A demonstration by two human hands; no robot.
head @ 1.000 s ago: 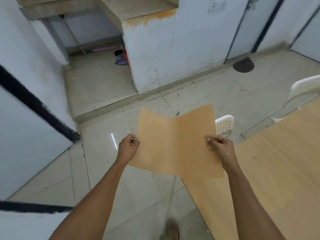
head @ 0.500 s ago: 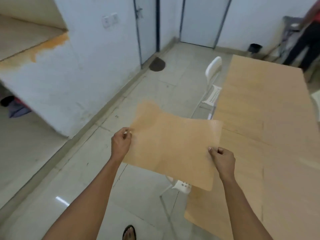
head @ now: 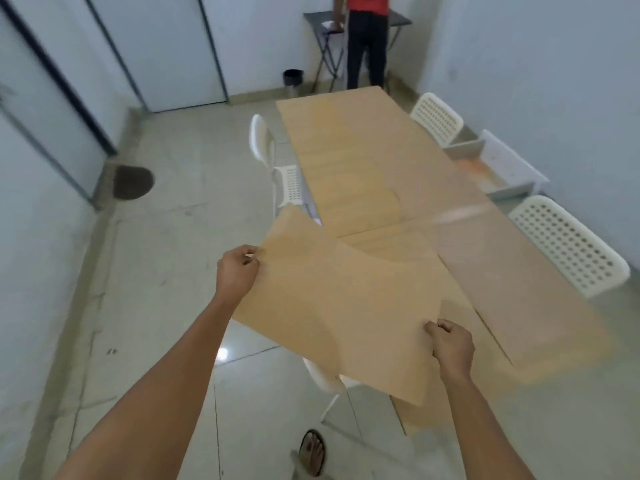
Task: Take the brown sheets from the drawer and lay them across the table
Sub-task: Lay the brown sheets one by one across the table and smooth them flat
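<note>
Sheet (head: 343, 306) held flat between both hands, long axis left-to-right.

You turn from the wall to face the table (head: 346, 157), and its whole length comes into view. The brown sheet (head: 346, 306) moves from above the floor to hang over the table's near left corner.

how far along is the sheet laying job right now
Done: brown sheets already cover most of the table, with overlapping edges visible. In hand: one brown sheet is held in the air over the table's near left corner, pinched by the left hand and the right hand. Left: laying this sheet flat; the open drawer beyond the table may hold more, but that is unclear.
</note>
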